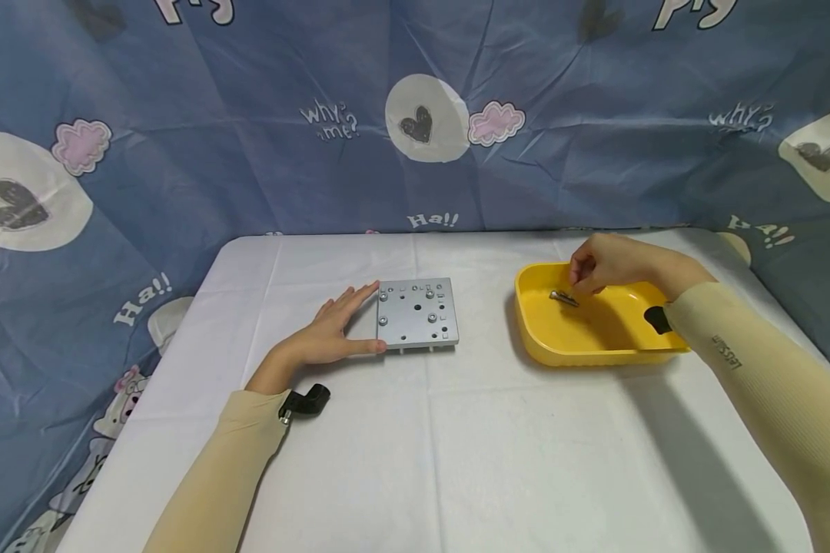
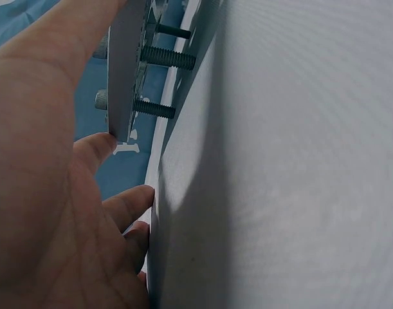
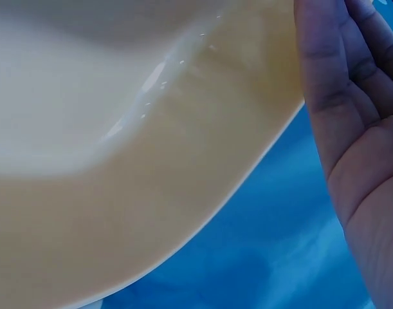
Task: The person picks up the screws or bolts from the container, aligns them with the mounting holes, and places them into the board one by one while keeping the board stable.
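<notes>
A silver metal plate (image 1: 417,326) with holes and several bolt heads lies at mid-table. My left hand (image 1: 327,332) steadies its left end between thumb and index finger, the other fingers spread. In the left wrist view, threaded bolts (image 2: 169,58) stick out from the plate's underside (image 2: 122,77), and the index fingertip touches its corner. Over the yellow tray (image 1: 536,342) is my right hand (image 1: 612,263), fingers bent down beside small metal screws (image 1: 563,298); whether it pinches one is hidden. The right wrist view shows the tray wall (image 3: 164,174) beside that hand (image 3: 366,122), fingertips out of frame.
A white cloth (image 1: 498,453) covers the table. Behind it hangs a blue patterned fabric (image 1: 360,184), which also reaches down the left side. The tray stands to the right of the plate, with a gap of white cloth between them.
</notes>
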The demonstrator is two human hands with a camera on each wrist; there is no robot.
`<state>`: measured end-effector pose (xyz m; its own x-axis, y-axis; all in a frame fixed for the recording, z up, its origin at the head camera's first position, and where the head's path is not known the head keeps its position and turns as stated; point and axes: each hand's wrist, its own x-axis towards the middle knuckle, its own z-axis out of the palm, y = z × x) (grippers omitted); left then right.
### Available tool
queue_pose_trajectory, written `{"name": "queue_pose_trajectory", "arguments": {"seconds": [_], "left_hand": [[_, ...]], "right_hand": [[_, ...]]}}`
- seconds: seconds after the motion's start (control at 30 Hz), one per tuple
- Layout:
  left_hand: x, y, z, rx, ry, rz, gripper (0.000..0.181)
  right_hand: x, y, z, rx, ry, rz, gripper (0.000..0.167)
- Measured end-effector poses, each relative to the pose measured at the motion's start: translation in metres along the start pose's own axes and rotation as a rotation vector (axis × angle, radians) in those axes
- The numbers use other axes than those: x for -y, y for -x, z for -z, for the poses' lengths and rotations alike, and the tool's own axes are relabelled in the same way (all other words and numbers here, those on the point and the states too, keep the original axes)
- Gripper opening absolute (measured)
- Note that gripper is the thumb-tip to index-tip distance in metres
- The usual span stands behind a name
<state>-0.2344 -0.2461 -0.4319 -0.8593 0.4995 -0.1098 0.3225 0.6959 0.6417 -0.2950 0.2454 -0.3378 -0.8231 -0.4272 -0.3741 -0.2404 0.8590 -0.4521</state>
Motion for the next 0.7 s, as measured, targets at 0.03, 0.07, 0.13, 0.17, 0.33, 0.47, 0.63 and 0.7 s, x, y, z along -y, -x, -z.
{"name": "queue_pose_trajectory", "arguments": {"seconds": [0.03,0.07,0.13,0.17,0.33,0.47,0.63,0.7], "left_hand": [[0.0,0.0,0.0,0.0,0.0,0.001,0.114],[0.0,0.0,0.0,0.001,-0.001,0.001,0.114],[0.0,0.0,0.0,0.001,-0.001,0.001,0.114],[0.0,0.0,0.0,0.002,0.0,0.001,0.114],[0.001,0.0,0.0,0.002,0.001,0.004,0.114],[0.001,0.0,0.0,0.004,0.003,0.008,0.114],[0.001,0.0,0.0,0.002,-0.001,0.005,0.113],[0.001,0.0,0.0,0.004,-0.002,0.006,0.113]], "right_hand": [[0.001,-0.001,0.001,-0.003,0.0,0.001,0.015],[0.003,-0.001,0.001,-0.007,-0.002,-0.001,0.016],[0.006,-0.003,0.003,-0.017,0.0,-0.003,0.016],[0.008,-0.003,0.004,-0.021,0.0,-0.003,0.016],[0.017,-0.007,0.01,-0.033,0.011,0.021,0.017],[0.025,-0.011,0.013,-0.026,0.005,0.028,0.018],[0.036,-0.016,0.015,-0.022,-0.001,0.045,0.018],[0.04,-0.018,0.015,-0.025,0.002,0.058,0.017]]}}
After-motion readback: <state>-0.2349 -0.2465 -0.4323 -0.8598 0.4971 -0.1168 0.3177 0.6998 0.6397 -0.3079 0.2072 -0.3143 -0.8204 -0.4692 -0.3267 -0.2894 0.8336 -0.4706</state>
